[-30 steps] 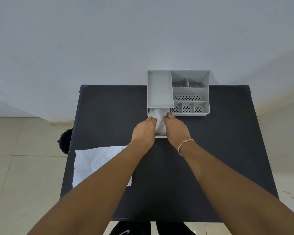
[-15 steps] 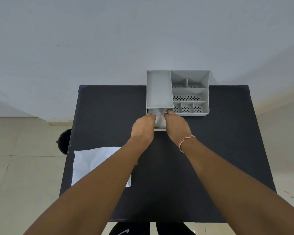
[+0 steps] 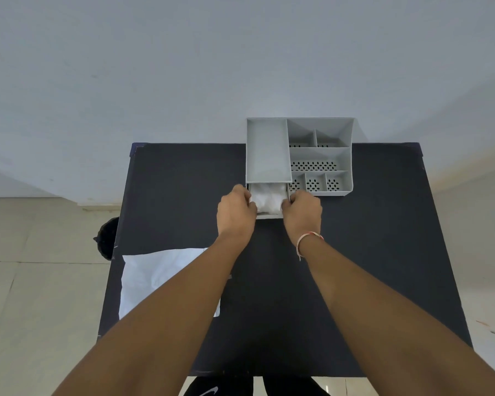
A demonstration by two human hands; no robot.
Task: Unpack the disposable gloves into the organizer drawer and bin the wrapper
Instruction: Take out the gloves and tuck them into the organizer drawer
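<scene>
Gloves (image 3: 267,199): a white crumpled wad sitting in the organizer's pulled-out drawer (image 3: 269,215), approx. centre of the counter, just under the big left tray of the organizer (image 3: 299,155). Drawer is only partly out; its near lip shows as a pale strip below the wad.

Left hand (image 3: 236,211) at 9 o'clock of the wad, fingers curled in, knuckles up, touching the drawer's left wall and the edge of the gloves. Right hand (image 3: 303,214) at 3 o'clock, same curled pose against the drawer's right wall and the gloves. Both look closed onto the drawer sides w/ fingertips tucked toward the wad; exactly what each pinches, wall or glove, can't tell. Right wrist has a thin red-and-white band (image 3: 307,241).

Organizer: grey plastic, at 12 o'clock of the drawer, at the counter's far edge against the wall. Left side one long plain tray; right side several small compartments w/ perforated floors.

Wrapper (image 3: 155,278): flat white bag lying at approx. 7 o'clock of the drawer, well apart from it, near the counter's left edge, partly hidden by the left forearm.

Counter (image 3: 383,252) is black. Bin (image 3: 107,238): dark, round, on the floor off the counter's left edge, at 9 o'clock, mostly hidden.
</scene>
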